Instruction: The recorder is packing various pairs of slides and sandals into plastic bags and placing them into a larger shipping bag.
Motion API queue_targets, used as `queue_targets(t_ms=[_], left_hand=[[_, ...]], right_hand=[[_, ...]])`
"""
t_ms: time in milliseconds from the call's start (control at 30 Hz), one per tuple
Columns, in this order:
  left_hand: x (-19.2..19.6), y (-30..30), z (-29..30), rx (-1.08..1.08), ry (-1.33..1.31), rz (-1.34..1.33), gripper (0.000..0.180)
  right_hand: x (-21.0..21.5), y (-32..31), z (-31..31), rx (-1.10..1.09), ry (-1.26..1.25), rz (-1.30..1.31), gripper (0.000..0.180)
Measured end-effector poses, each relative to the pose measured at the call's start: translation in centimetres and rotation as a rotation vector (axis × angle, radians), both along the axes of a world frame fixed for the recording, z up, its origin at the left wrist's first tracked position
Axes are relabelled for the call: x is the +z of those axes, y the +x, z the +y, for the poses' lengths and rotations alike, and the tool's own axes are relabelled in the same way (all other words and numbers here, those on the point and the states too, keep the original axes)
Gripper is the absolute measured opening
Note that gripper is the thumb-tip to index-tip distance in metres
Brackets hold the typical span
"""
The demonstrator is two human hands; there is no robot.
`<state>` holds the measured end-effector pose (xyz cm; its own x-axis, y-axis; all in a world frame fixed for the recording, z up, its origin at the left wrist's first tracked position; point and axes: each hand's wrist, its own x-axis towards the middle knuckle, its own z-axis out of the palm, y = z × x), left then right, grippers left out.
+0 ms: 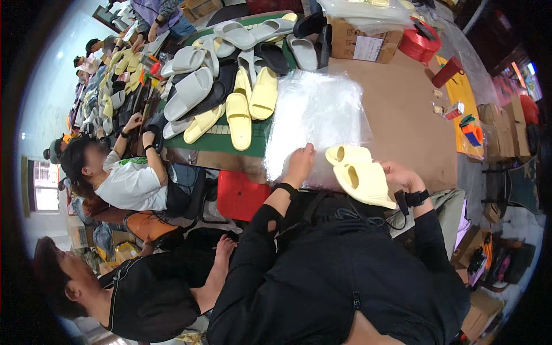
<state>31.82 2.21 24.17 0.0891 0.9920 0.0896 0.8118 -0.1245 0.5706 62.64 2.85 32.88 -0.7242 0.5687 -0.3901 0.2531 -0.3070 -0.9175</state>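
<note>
Right now, two pale yellow slippers (369, 187) are in the right hand (404, 174), one overlapping the other, just above the near edge of the table (411, 123). That hand's grip pinches the pair at its right side. The one left hand (300, 167) lies at the near part of one stack of clear plastic bags (316, 109), its fingers drawn close; I cannot tell whether its grip pinches any plastic, nor how many bags there are. Each wrist wears one black band.

Beyond the left hand, on a green surface (260, 140), sits a heap of slippers: at least four yellow slippers (238, 122), at least six grey slippers (192, 94) and at least three black slippers (272, 57); overlap hides the full count. To the right of the heap stand one cardboard box (351, 45) with a white label and, just beside it, one red roll (418, 47). Farther right are one dark red cylinder (447, 72) and one small red-and-white box (454, 110).

Two co-workers are near on the left: one in a white shirt (131, 183), one in a black top (150, 299). Between the nearer seats shows one red stool (241, 195).
</note>
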Motion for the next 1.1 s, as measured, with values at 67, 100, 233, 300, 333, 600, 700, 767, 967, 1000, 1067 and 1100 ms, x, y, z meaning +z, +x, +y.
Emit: queue_targets(t_ms=[67,100,233,300,333,600,700,767,967,1000,1067,1100], left_hand=[[-0.5,-0.1,0.1,-0.015,0.094,-0.024,0.015],[-0.6,-0.1,0.1,-0.025,0.184,-0.045,0.022],[0.7,1.2,0.8,-0.059,0.292,0.03,0.036],[1.6,2.0,0.7,-0.08,0.295,0.097,0.037],[2.3,2.4,0.8,-0.13,0.286,0.108,0.035],[3.4,3.5,-1.0,-0.237,0.238,0.252,0.047],[4.1,3.5,-1.8,-0.297,0.222,0.263,0.048],[4.1,3.4,-2.3,-0.325,0.25,0.283,0.052],[5.0,3.1,-3.7,-0.452,0.15,0.175,0.055],[5.0,3.0,-3.8,-0.476,0.164,0.215,0.056],[5.2,3.0,-4.1,-0.478,0.156,0.184,0.055],[5.3,3.1,-4.2,-0.478,0.148,0.152,0.054]], right_hand=[[0.2,-0.7,-0.2,0.014,0.084,-0.074,0.027],[0.3,-1.3,-0.4,0.031,0.163,-0.146,0.026],[-2.7,-2.9,-1.1,-0.273,0.474,-0.216,0.028],[-4.5,-3.7,-0.9,-0.285,0.793,-0.462,0.019],[-5.4,-3.6,-1.2,-0.295,0.846,-0.532,0.015],[-4.1,-8.9,-1.6,-0.355,1.212,-0.649,0.011],[-4.5,-10.2,-0.6,-0.256,1.014,-0.819,0.012],[-6.9,-10.7,0.3,-0.424,1.302,-0.648,0.016],[-7.5,-13.7,3.4,-0.445,1.372,-0.705,0.018],[-7.6,-14.5,3.8,-0.479,1.311,-0.721,0.02],[-7.1,-15.4,4.4,-0.437,1.246,-0.789,0.021],[-6.7,-15.5,4.6,-0.392,1.18,-0.856,0.022]])
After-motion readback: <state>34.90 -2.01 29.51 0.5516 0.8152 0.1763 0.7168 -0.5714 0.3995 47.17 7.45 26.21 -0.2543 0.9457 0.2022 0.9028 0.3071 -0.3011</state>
